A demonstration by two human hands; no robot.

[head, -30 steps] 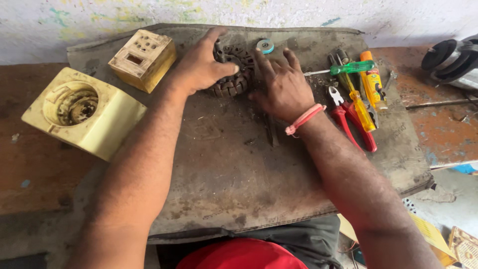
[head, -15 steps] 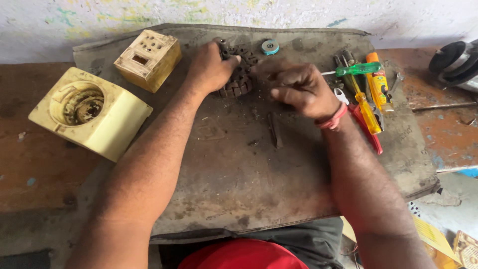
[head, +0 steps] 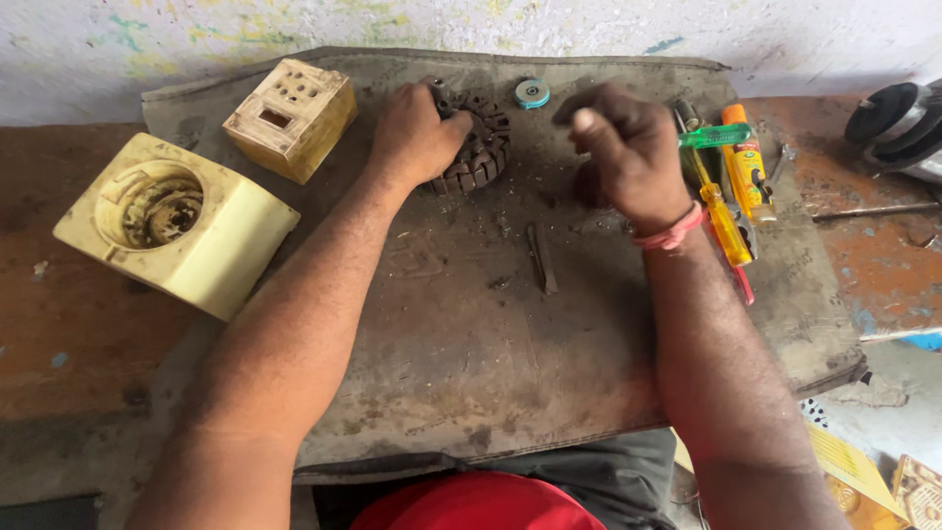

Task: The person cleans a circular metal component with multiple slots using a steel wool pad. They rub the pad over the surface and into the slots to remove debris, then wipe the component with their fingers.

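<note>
Covering rusty bench [head: 69, 344]: grimy mat [head: 471, 334]; wall [head: 471, 29] paint-flecked, possibly plaster.

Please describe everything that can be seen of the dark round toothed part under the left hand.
The dark round part looks like a ring of wound metal teeth, perhaps a motor stator, grimy and rust-brown. It lies flat on the dirty grey mat near the far edge. The left hand covers its left half and grips it, so only the right side with its blocky teeth shows. A small teal disc lies just beyond it, apart. The right hand is raised beside it, not touching.
</note>
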